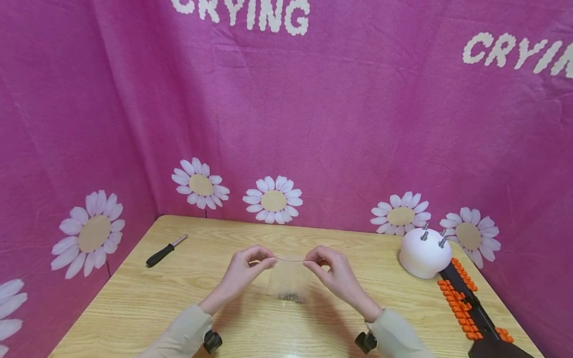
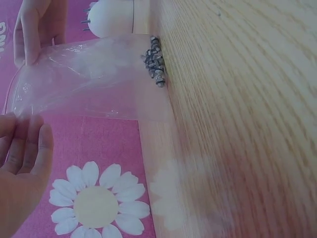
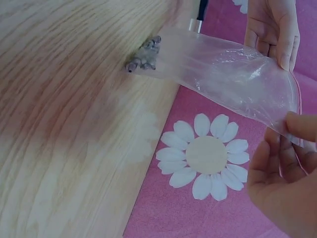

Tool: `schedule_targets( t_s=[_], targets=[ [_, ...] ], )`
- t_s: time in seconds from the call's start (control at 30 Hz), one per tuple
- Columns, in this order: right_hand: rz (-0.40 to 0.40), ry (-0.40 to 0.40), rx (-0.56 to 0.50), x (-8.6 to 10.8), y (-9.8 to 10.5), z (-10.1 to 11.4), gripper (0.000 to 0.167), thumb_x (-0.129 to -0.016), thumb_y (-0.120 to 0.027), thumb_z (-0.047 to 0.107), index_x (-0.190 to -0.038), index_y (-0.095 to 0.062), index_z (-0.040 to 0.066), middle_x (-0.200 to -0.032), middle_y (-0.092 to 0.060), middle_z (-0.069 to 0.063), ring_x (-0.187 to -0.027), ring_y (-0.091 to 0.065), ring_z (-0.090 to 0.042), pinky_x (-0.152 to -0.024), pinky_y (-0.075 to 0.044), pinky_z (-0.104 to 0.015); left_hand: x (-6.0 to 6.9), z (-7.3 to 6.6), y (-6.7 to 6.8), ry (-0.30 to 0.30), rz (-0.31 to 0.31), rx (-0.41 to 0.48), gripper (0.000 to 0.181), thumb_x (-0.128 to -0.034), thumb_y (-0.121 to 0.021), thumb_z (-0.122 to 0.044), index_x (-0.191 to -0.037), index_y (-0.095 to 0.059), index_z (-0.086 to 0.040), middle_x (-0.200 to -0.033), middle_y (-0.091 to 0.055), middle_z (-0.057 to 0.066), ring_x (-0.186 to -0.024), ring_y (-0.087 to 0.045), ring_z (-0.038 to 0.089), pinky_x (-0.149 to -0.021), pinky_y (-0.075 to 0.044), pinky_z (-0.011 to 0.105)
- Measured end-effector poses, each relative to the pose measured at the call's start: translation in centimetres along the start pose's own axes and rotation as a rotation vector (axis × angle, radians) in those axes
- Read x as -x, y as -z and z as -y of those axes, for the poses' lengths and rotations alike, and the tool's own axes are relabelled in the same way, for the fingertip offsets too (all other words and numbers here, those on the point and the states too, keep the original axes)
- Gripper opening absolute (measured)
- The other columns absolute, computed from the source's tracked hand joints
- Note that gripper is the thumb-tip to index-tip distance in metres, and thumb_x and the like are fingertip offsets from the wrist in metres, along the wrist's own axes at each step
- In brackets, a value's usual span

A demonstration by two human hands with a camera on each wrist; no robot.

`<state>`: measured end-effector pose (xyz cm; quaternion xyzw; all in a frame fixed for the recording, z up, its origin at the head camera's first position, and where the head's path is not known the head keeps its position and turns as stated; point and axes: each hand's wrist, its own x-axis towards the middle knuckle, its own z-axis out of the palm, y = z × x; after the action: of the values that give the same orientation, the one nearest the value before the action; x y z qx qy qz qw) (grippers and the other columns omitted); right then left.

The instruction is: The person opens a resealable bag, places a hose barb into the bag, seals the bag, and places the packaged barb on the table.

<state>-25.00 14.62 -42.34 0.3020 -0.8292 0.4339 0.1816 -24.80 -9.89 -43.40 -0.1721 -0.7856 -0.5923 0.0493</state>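
A clear plastic zip bag (image 1: 288, 278) hangs upright between my two hands, just over the table. My left hand (image 1: 247, 268) pinches one top corner between thumb and fingers. The other top corner is pinched by my right hand (image 1: 332, 272). Several small metal screws (image 2: 155, 62) lie bunched at the bottom of the bag. In the right wrist view the bag's zip strip (image 3: 295, 91) runs between both hands as a thin reddish line. Whether the zip is sealed cannot be told.
On the table's left lies a screwdriver (image 1: 166, 250) with a black handle. At the right stands a white rounded piece (image 1: 424, 252) with metal posts on top. Beside it, a black bar with orange ribbed pieces (image 1: 461, 308) reaches toward the front right. Pink cloth (image 1: 313, 124) hangs behind the table.
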Motion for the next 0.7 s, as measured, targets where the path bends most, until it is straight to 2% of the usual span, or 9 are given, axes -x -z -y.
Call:
schedule_targets(
  t_s=[0.2, 0.47, 0.57, 0.7],
  targets=[
    [0.023, -0.024, -0.021, -0.4, -0.3, 0.1, 0.004, -0.089, -0.072, 0.01, -0.089, -0.069, 0.011, -0.082, -0.07, -0.001, -0.074, -0.058, 0.001, -0.069, -0.056, -0.021, 0.1, -0.2, 0.0, 0.011, 0.0, -0.003, 0.015, -0.092, -0.07, -0.022, -0.1, -0.071, -0.009, -0.099, -0.074, 0.01, -0.091, -0.07, 0.014, -0.085, -0.058, 0.022],
    [0.006, 0.017, 0.016, -0.6, -0.9, 0.4, 0.005, -0.09, -0.07, 0.007, -0.087, -0.068, 0.01, -0.081, -0.07, -0.002, -0.073, -0.06, 0.0, -0.063, -0.051, -0.019, 0.0, -0.1, -0.1, 0.001, 0.009, 0.001, 0.015, -0.0922, -0.07, -0.021, -0.1, -0.071, -0.008, -0.1, -0.074, 0.011, -0.092, -0.07, 0.014, -0.085, -0.059, 0.024],
    [0.022, 0.006, 0.013, -0.7, -0.9, 0.6, 0.001, -0.091, -0.07, 0.009, -0.09, -0.069, 0.009, -0.084, -0.071, -0.002, -0.077, -0.063, -0.004, -0.07, -0.056, -0.022, 0.0, 0.0, -0.1, 0.001, -0.001, 0.004, 0.015, -0.0922, -0.07, -0.021, -0.1, -0.071, -0.008, -0.1, -0.074, 0.011, -0.09, -0.069, 0.012, -0.084, -0.059, 0.023],
    [0.047, 0.006, 0.001, -1.2, -1.1, 0.7, 0.005, -0.091, -0.07, 0.013, -0.091, -0.07, 0.008, -0.087, -0.072, -0.002, -0.082, -0.066, -0.008, -0.077, -0.058, -0.024, -0.1, 0.2, -0.3, -0.011, -0.016, 0.024, 0.015, -0.0923, -0.069, -0.019, -0.099, -0.071, -0.006, -0.098, -0.074, 0.013, -0.087, -0.068, 0.007, -0.083, -0.059, 0.022]
  ],
)
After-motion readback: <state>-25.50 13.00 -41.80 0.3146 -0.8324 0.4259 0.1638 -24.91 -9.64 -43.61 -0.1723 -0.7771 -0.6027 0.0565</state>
